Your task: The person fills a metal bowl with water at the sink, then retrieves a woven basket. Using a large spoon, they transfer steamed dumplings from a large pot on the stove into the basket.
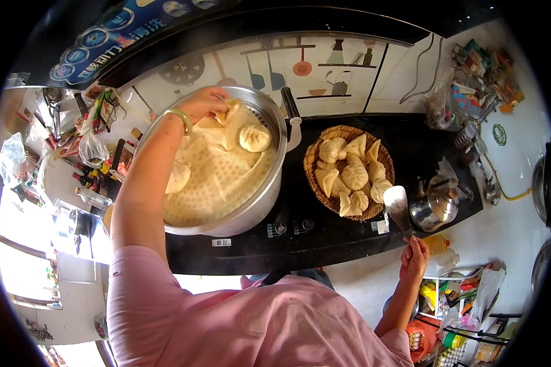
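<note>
My left hand (203, 105) reaches over a large metal steamer pot (226, 229). Its fingers close on what looks like a three-cornered steamed bun (231, 110), partly hidden behind them, near the far rim. Beneath lies a pale steamer cloth (223, 165), with round holes showing through it. One round pleated bun (254, 138) rests on the cloth at the right, and another bun (177, 177) sits at the left beside my forearm. Low at the right, my right hand (415, 260) grips the handle of a metal spatula (397, 205), its blade upward beside a woven basket (312, 177) of several buns.
The pot stands on a black stove (251, 254) with knobs at its front. Right of the basket is a shiny metal kettle (436, 205). A black pot handle (291, 105) sticks up at the far right rim. Bottles and bags crowd the left; a loaded shelf (456, 293) stands lower right.
</note>
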The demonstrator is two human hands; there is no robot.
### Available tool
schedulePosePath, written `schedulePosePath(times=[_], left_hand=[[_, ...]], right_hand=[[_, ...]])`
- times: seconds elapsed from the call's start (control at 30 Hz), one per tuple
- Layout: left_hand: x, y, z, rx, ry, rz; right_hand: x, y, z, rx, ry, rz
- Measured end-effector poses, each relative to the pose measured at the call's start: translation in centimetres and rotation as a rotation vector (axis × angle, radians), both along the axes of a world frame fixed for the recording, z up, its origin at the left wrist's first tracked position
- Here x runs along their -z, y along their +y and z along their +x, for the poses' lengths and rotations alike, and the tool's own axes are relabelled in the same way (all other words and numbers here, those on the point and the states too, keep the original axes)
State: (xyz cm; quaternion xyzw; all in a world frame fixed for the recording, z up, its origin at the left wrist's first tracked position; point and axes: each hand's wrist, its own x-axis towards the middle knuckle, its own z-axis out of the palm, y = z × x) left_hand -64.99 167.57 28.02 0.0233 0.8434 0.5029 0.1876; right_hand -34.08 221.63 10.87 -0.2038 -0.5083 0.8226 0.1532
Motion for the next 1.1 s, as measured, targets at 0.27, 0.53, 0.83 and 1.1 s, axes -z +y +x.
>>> schedulePosePath(times=[0.27,0.53,0.83,1.1], left_hand=[[-2.6,-3.0,1.0,-0.175,0.001,0.599],[-6.4,1.8,5.3,0.03,-0.026,0.714],[-5.6,22.6,12.2,0.268,-0.043,0.539],[10.5,27.2,8.8,-0.1,0.166,0.277]], right_hand=[[0.2,0.0,-0.7,-0.005,-0.056,0.007],[-1.1,0.2,-1.8,0.007,-0.039,-0.029],[0.4,2.7,-2.4,0.003,-0.027,-0.06],[1.2,4.5,-1.6,0.003,-0.092,-0.072]])
